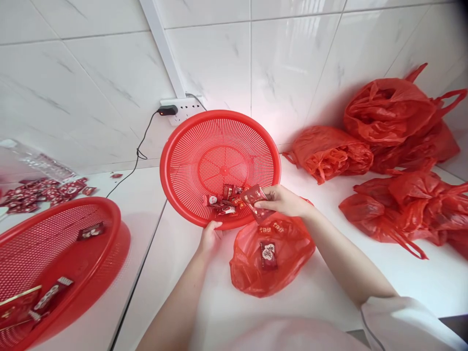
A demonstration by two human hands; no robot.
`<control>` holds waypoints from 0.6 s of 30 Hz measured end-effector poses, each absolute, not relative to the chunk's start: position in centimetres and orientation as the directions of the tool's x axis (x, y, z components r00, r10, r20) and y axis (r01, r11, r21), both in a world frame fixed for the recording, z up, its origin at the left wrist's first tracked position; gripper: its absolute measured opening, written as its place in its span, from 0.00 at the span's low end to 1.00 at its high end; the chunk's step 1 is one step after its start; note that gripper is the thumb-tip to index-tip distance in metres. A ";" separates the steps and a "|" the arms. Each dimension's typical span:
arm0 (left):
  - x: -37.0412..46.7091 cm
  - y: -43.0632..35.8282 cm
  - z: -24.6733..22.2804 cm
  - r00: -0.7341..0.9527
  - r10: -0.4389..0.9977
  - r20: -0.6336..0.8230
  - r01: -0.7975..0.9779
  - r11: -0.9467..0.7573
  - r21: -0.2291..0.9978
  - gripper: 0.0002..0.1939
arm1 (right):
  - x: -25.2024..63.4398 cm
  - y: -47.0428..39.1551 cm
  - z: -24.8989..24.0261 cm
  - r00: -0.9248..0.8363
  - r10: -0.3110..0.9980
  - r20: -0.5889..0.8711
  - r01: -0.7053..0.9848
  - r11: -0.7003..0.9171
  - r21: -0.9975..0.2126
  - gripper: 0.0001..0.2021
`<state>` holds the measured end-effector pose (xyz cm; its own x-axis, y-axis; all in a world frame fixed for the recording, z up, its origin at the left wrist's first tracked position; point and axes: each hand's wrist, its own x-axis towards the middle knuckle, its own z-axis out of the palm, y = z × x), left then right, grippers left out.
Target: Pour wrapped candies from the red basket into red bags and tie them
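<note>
A round red mesh basket (220, 119) leans tilted toward me, with several red-wrapped sweets (227, 199) gathered at its low near side. My left hand (211, 236) grips the near rim, thumb over the edge. Between the thumb and fingers of my right hand (280, 199) is a flat dark red packet (252, 199), held over the basket's right near side. Just below it an open red plastic bag (244, 273) lies on the white table. In the bag rests a dark red packet with white lettering (268, 256).
At left stands a second red basket (113, 214) with a few packets inside. Behind it lies a heap of small red-wrapped sweets (34, 192). Several filled red bags (391, 109) sit at right. A black cord (138, 151) runs from a wall socket strip (185, 109).
</note>
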<state>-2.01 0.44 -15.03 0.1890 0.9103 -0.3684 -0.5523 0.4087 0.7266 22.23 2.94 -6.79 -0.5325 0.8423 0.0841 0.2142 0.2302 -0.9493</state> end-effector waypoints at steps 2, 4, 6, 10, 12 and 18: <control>-2.1 0.5 -15.2 0.208 0.912 -0.354 -0.555 0.408 0.725 0.17 | 22.1 2.9 -6.7 -0.575 0.816 0.056 0.123 0.154 -0.980 0.17; -2.1 0.5 -15.4 0.220 0.916 -0.335 -0.562 0.400 0.724 0.18 | 22.0 2.8 -6.8 -0.578 0.816 0.030 0.080 0.094 -0.992 0.17; -2.1 0.5 -15.4 0.225 0.920 -0.320 -0.566 0.391 0.726 0.19 | 21.8 2.9 -6.8 -0.545 0.838 0.009 0.093 0.072 -0.993 0.18; -2.1 0.7 -15.5 0.229 0.927 -0.298 -0.566 0.376 0.734 0.20 | 21.7 3.0 -6.9 -0.497 0.866 0.053 0.235 0.194 -0.952 0.21; -2.0 0.7 -15.5 0.222 0.932 -0.287 -0.562 0.363 0.743 0.20 | 21.8 3.1 -6.8 -0.499 0.859 0.117 0.299 0.297 -0.907 0.21; -2.0 0.7 -15.3 0.241 0.938 -0.248 -0.542 0.343 0.767 0.19 | 22.9 2.9 -6.3 -0.665 0.744 0.057 0.478 0.483 -0.733 0.24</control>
